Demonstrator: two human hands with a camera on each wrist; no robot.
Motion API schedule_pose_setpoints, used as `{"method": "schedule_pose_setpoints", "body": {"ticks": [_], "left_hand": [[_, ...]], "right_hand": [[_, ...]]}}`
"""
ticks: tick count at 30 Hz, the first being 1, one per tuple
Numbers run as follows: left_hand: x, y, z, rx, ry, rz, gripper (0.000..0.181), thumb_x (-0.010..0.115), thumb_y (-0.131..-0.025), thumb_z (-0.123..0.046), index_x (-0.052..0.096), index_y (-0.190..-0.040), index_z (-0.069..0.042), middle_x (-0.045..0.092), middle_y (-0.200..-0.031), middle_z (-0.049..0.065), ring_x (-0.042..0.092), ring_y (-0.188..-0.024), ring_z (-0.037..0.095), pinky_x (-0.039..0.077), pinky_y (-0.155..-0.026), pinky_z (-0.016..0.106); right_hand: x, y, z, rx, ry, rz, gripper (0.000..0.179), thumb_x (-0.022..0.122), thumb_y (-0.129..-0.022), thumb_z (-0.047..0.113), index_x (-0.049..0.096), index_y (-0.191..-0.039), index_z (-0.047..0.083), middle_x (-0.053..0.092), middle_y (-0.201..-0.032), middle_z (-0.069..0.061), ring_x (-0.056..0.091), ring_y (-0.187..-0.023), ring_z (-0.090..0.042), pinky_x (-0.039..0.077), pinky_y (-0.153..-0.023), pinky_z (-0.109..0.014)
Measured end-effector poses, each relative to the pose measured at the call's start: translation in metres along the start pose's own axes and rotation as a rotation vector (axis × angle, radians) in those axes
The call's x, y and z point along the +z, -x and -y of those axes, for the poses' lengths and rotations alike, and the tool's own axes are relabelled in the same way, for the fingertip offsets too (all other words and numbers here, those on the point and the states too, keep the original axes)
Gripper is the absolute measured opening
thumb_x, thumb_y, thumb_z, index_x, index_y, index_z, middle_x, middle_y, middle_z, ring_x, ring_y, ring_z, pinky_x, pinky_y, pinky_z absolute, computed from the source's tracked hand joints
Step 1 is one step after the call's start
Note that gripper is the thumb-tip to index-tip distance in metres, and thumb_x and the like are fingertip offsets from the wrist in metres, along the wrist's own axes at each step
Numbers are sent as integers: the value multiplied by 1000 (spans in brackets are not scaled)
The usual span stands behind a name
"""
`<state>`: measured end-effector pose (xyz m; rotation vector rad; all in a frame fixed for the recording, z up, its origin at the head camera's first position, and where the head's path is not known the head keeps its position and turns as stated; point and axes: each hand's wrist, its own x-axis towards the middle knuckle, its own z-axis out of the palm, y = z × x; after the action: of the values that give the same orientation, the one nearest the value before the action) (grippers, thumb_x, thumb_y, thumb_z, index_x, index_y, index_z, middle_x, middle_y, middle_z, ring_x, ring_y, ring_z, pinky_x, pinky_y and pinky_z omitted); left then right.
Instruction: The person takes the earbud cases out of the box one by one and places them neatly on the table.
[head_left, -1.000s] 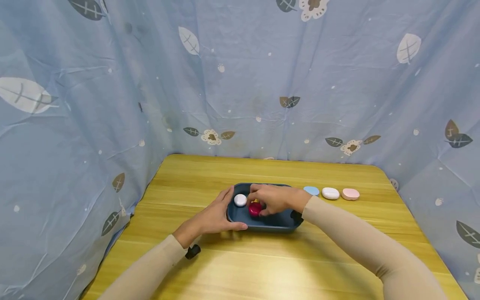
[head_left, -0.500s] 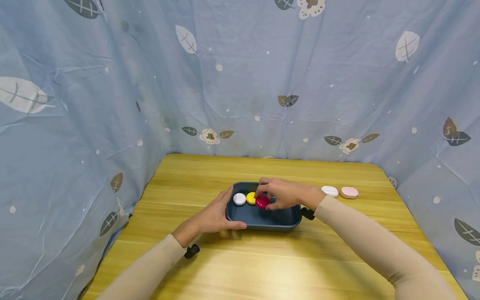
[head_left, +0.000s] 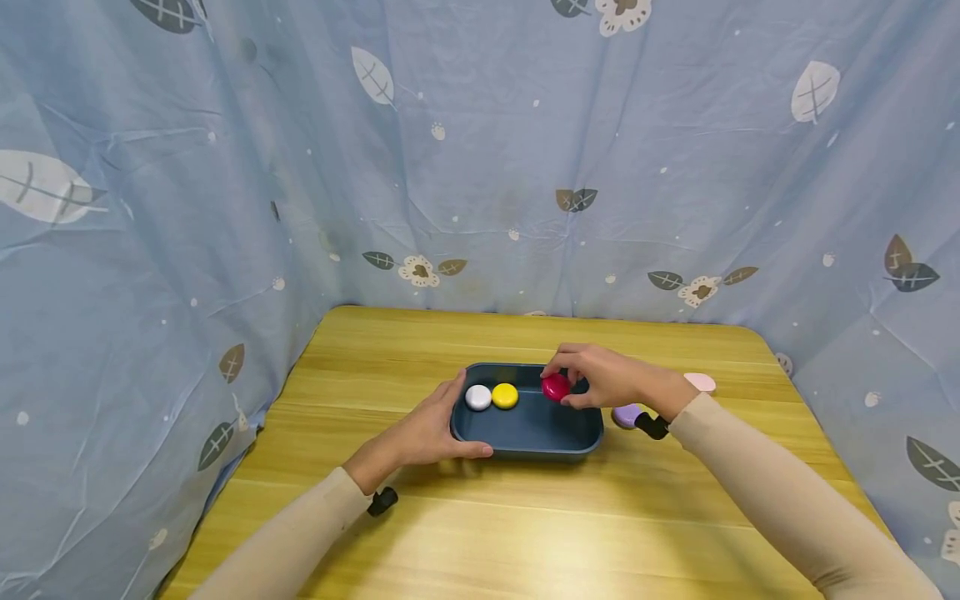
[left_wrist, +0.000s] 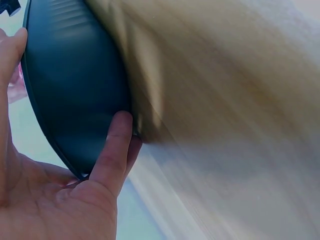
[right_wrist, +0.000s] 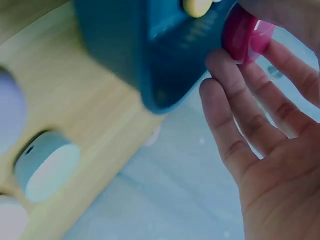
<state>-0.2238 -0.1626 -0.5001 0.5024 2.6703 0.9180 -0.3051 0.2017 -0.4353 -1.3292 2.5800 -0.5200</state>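
Note:
My right hand (head_left: 611, 379) pinches a small glossy red round case (head_left: 556, 387) between thumb and fingertips, over the back right part of a dark blue tray (head_left: 532, 437). In the right wrist view the red case (right_wrist: 247, 37) sits at the fingertips, beside the tray's rim. My left hand (head_left: 427, 425) grips the tray's left end, thumb along the front wall and fingers at the back corner. Inside the tray, a white round case (head_left: 478, 397) and a yellow one (head_left: 505, 396) lie side by side at the back left.
Right of the tray, a purple case (head_left: 626, 416) and a pink oval case (head_left: 701, 382) lie on the wooden table (head_left: 480, 533). A light blue case (right_wrist: 47, 167) shows in the right wrist view. A patterned blue curtain (head_left: 480, 167) surrounds the table.
My right hand has carried the red case rightward and back from the tray's middle, uncovering the yellow case and the purple one. The left hand has stayed at the tray's end.

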Motion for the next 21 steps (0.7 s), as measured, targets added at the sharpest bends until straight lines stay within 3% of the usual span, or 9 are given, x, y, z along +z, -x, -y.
{"method": "schedule_pose_setpoints", "body": {"ticks": [13, 21], "left_hand": [[1, 0, 2, 3, -3, 7, 145, 92, -90, -76, 4, -190, -19, 21, -195, 20, 37, -177, 46, 42, -139, 68], [1, 1, 2, -1, -9, 2, 147, 93, -88, -77, 3, -190, -20, 22, -195, 18, 38, -177, 44, 42, -139, 66]], "right_hand": [[-2, 62, -38, 125, -59, -130, 45, 91, -102, 13, 79, -145, 8, 75, -128, -6, 82, -102, -13, 73, -97, -51], [0, 108, -63, 179, -18, -222, 43, 95, -96, 7, 82, -137, 6, 77, -120, -3, 81, -95, -12, 73, -90, -39]]}}
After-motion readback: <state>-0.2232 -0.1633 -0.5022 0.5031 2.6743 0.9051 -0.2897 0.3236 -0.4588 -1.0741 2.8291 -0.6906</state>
